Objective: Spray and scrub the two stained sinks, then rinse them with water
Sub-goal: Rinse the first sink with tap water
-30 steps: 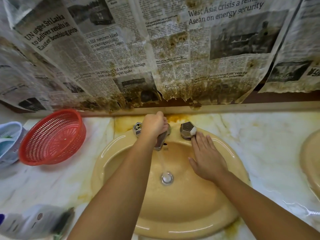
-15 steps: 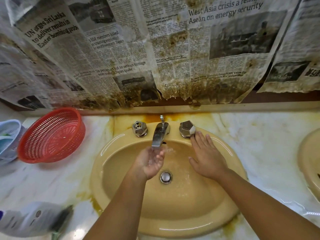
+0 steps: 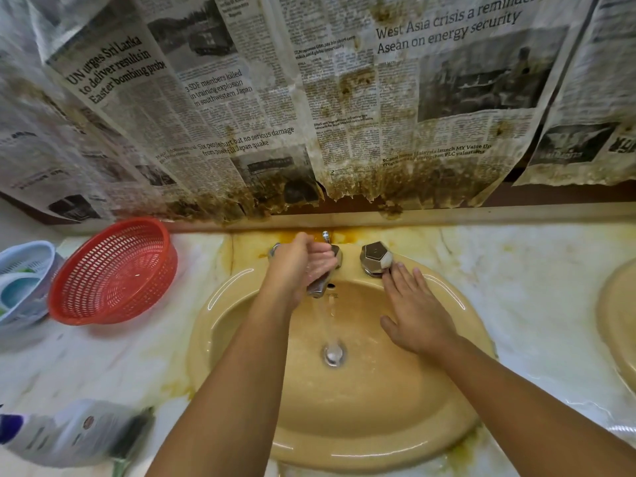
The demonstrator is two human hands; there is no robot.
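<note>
Sink (image 3: pixel 344 425), a yellow-beige oval bowl, sits in the marble counter (image 3: pixel 516 287) at the middle of the view, with both hands over it. Its faucet (image 3: pixel 318 287) stands at the bowl's 12 o'clock. Water (image 3: pixel 328 321) falls from the tip in a thin stream onto the drain (image 3: pixel 333 354) at the centre.

The left hand (image 3: pixel 303 263) is curled round the faucet, fingers wrapped over its top, so only the tip shows below. The left knob (image 3: pixel 274 250), at 11 o'clock, is mostly hidden behind that hand. The right hand (image 3: pixel 416 318) lies flat and wide on the bowl's inner wall at about 2 o'clock, fingers straight and slightly spread, holding nothing. Its fingertips reach just below the right knob (image 3: pixel 375 258) at 1 o'clock; whether they touch it I cannot tell.

A second sink (image 3: pixel 619 321) shows only its rim at 3 o'clock, well apart and cut by the frame. A red basket (image 3: pixel 113 273) sits tilted on the counter at 10 o'clock, and just beside it at 9 o'clock is a pale basket (image 3: pixel 24 280). A blurred bottle (image 3: pixel 69 432) lies at 8 o'clock.

Newspaper (image 3: pixel 309 98) covers the wall behind, its lower edge torn and stained brown. Yellow-brown stains mark the counter behind the faucet and along the rim at 5 and 8 o'clock.
</note>
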